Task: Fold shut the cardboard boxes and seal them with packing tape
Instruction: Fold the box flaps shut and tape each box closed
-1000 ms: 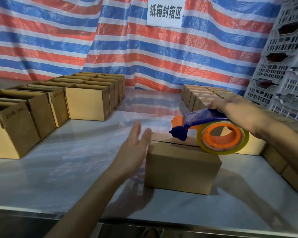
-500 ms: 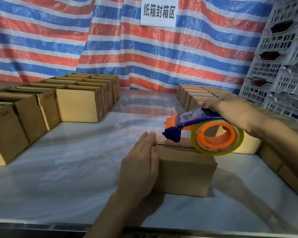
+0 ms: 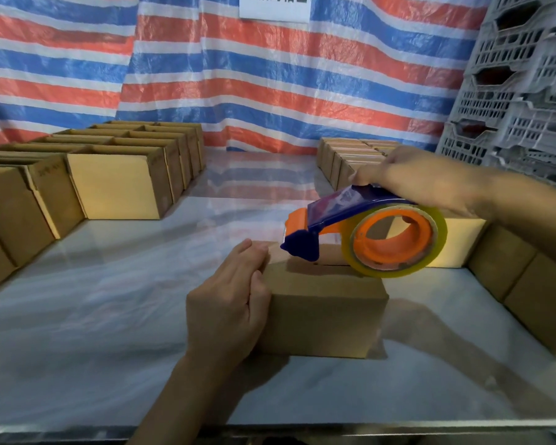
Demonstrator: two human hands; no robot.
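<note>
A small closed cardboard box (image 3: pixel 325 316) stands in the middle of the white table (image 3: pixel 109 316). My left hand (image 3: pixel 231 303) presses flat against the box's left side, fingers straight. My right hand (image 3: pixel 411 175) grips the blue handle of a tape dispenser (image 3: pixel 360 232) with an orange hub and a roll of clear tape. The dispenser's blue nose sits just above the far top edge of the box, and the roll rests on the box's top right.
Rows of open cardboard boxes (image 3: pixel 116 184) line the left side. Closed boxes (image 3: pixel 350 155) run along the right edge and back right. Grey plastic crates (image 3: pixel 520 91) are stacked at the far right. A striped tarp (image 3: pixel 238 75) hangs behind.
My left hand came in from the air and now lies flat on the box's left side. The dispenser has come down a little onto the box top.
</note>
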